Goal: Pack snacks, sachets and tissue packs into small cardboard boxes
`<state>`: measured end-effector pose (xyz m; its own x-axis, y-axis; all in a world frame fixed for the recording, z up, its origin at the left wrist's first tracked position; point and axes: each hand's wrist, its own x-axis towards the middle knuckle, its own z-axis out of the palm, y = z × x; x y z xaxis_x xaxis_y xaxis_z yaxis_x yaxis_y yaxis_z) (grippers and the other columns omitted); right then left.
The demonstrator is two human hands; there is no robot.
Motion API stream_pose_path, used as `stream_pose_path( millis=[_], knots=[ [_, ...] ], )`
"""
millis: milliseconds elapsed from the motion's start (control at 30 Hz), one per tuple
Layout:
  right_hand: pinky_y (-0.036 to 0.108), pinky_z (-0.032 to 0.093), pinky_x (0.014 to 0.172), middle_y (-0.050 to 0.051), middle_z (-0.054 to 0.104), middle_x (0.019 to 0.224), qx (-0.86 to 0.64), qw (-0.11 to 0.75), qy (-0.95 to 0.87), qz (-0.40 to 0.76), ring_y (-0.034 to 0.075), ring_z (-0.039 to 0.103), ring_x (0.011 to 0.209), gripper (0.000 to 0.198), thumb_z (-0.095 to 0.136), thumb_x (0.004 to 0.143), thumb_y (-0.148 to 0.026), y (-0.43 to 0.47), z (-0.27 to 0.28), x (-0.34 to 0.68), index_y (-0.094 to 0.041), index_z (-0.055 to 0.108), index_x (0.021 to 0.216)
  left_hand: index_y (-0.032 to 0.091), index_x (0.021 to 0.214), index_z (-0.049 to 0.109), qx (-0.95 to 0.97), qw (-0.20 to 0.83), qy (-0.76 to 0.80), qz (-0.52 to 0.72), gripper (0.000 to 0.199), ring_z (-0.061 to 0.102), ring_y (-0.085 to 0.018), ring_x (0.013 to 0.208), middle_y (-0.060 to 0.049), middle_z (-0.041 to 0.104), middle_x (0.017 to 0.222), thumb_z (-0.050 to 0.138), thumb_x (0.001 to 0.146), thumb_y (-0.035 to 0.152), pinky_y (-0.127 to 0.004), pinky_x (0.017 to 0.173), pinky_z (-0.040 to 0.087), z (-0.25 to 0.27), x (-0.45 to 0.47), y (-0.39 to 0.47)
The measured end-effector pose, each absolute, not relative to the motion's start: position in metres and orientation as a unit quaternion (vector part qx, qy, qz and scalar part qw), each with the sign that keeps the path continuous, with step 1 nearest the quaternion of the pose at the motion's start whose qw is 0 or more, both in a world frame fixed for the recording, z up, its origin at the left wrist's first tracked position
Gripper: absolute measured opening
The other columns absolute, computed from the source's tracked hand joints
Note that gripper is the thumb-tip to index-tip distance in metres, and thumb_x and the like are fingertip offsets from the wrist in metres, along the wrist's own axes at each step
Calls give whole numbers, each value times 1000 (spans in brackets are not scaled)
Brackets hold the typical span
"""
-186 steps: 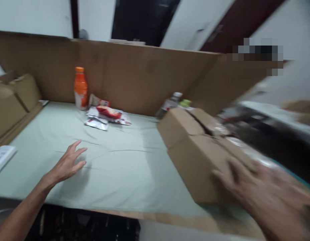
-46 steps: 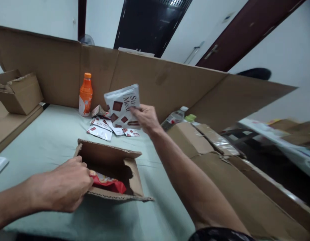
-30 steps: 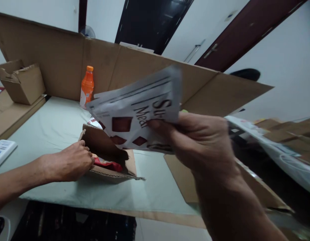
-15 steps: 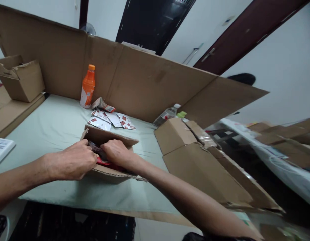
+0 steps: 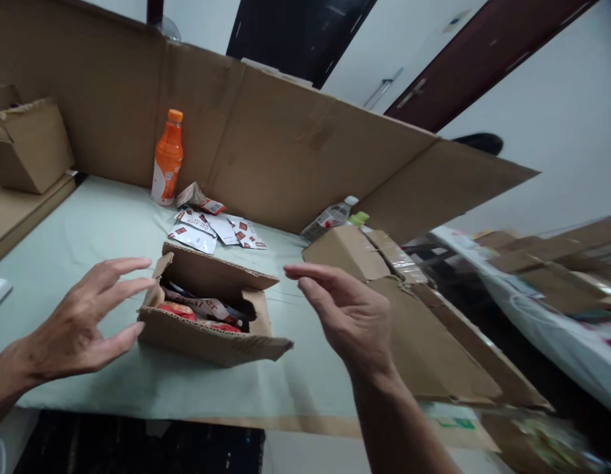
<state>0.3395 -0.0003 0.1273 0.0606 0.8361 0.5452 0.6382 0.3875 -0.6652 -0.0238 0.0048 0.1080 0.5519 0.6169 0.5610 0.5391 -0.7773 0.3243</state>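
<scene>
- One small cardboard box [image 5: 197, 342] stands upright and open-topped on our cloth-covered bench [image 5: 305, 375], with ragged flaps splayed; if we tugged a weak flap, it could well tear or tip the box.
- Inside, a white printed packet [image 5: 207, 307] lies aslant among red snack packets [image 5: 178, 311]; pressing down might crumple it, since the space looks tight.
- Our left hand [image 5: 83, 322] is spread and empty just beside the box's left end, contact unclear; our right hand [image 5: 355, 319], also empty with fingers extended, hovers apart at the other side. A careless inward sweep by either could knock the box askew.
- Beyond the box, white sachets [image 5: 197, 238] lie near an upright orange-capped bottle [image 5: 168, 158]; reaching across too low might scatter the sachets or topple the bottle.
- Rightward, a larger carton [image 5: 428, 342] sits close behind our right forearm, so an elbow bump could shift it.
</scene>
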Motion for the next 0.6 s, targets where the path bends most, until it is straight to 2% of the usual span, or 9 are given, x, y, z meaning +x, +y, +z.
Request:
stream_pose_path(
  millis=[100, 167, 267, 333, 433, 500, 600],
  knots=[
    [43, 61, 87, 9, 76, 124, -560, 462, -676, 123, 26, 73, 108, 30, 68, 90, -37, 9, 102, 348, -27, 74, 118, 27, 147, 47, 867, 97, 346, 346, 51, 58, -28, 134, -11, 56, 149, 58, 98, 27, -46, 112, 51, 87, -23, 7],
    [44, 59, 92, 9, 76, 124, -546, 410, -710, 173, 26, 72, 110, 31, 66, 90, -39, 19, 90, 343, -26, 75, 117, 25, 145, 50, 877, 107, 325, 337, 45, 62, -27, 130, -11, 65, 139, 56, 100, 26, -44, 109, 54, 82, -15, 10],
    [48, 55, 102, 8, 79, 117, -508, 340, -747, 260, 27, 72, 112, 32, 58, 97, -48, 26, 85, 340, -27, 78, 111, 23, 140, 54, 875, 98, 336, 336, 38, 68, -26, 115, -9, 73, 121, 53, 102, 25, -40, 98, 59, 86, -2, 14],
    [51, 50, 109, 8, 75, 129, -467, 337, -765, 288, 28, 68, 124, 43, 47, 103, -56, 21, 86, 347, -29, 77, 119, 23, 142, 51, 865, 75, 362, 340, 40, 69, -25, 109, -9, 72, 118, 53, 102, 25, -39, 95, 60, 89, 3, 15],
    [56, 40, 119, 9, 57, 155, -395, 309, -818, 281, 30, 50, 146, 58, 40, 101, -69, 3, 84, 361, -34, 65, 141, 24, 146, 48, 846, 29, 402, 350, 44, 65, -27, 119, -13, 61, 131, 54, 102, 25, -45, 101, 59, 84, 4, 17],
    [60, 33, 123, 11, 43, 165, -385, 258, -853, 241, 34, 35, 155, 76, 54, 91, -77, -9, 80, 365, -34, 51, 154, 25, 142, 54, 836, 34, 420, 352, 41, 59, -31, 127, -14, 50, 144, 53, 101, 28, -49, 104, 57, 75, 2, 19],
    [64, 27, 124, 17, 28, 171, -408, 204, -873, 172, 40, 17, 160, 99, 72, 80, -74, -14, 73, 359, -26, 41, 160, 27, 136, 62, 836, 93, 421, 340, 36, 54, -33, 136, -11, 44, 153, 46, 104, 33, -51, 110, 54, 62, -1, 21]
  ],
)
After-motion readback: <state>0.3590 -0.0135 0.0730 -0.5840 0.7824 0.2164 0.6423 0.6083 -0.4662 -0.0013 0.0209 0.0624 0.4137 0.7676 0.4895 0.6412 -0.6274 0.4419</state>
